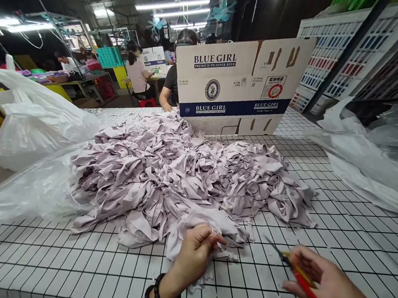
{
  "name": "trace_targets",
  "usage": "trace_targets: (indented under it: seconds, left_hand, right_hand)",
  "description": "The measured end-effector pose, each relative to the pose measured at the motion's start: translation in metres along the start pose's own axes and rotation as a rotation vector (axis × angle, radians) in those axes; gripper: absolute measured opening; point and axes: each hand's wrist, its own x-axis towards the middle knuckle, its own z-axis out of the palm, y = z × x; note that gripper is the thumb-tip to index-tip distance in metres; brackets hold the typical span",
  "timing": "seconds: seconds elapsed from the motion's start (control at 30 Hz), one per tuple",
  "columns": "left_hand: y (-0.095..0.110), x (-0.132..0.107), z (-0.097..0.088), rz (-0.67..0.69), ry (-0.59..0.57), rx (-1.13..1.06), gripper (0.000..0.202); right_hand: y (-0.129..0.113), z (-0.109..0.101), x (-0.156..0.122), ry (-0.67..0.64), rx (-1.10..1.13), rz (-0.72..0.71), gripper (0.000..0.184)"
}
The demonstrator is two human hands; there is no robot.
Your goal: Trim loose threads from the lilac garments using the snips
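My left hand (pixel 199 249), with dark beads round the wrist, is closed in a pinch on a piece of pale lilac fabric (pixel 206 217) at the front of the heap. To its right, my right hand (pixel 314 269) is wrapped round a pair of scissors (pixel 299 276) with red and yellow handles. The narrow dark blades point up and left, apart from the cloth. A large heap of crumpled lilac fabric pieces (pixel 144 173) spreads over the table just beyond both hands.
A white table (pixel 73 271) with a black grid carries small cloth scraps. Behind the heap stands a cardboard beer carton (pixel 231 86). Plastic bags lie left (pixel 32 119) and right (pixel 367 159). A person (pixel 169 88) sits partly hidden behind the carton; others work farther back.
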Motion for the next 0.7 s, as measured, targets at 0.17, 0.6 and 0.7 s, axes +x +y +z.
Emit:
trace_targets:
  seconds: [0.17,0.6,0.7]
  left_hand:
    - [0.004,-0.004,0.0,0.041,-0.012,0.051,0.033]
    - [0.006,-0.006,-0.001,0.046,-0.025,0.001,0.027]
    - [0.005,-0.007,-0.002,0.046,-0.033,-0.018,0.027]
  right_hand:
    - [-0.074,0.019,0.008,-0.072,-0.288,-0.161,0.038]
    - [-0.087,0.029,0.025,-0.194,-0.373,-0.287,0.035]
    - [-0.085,0.031,0.026,-0.192,-0.342,-0.302,0.034]
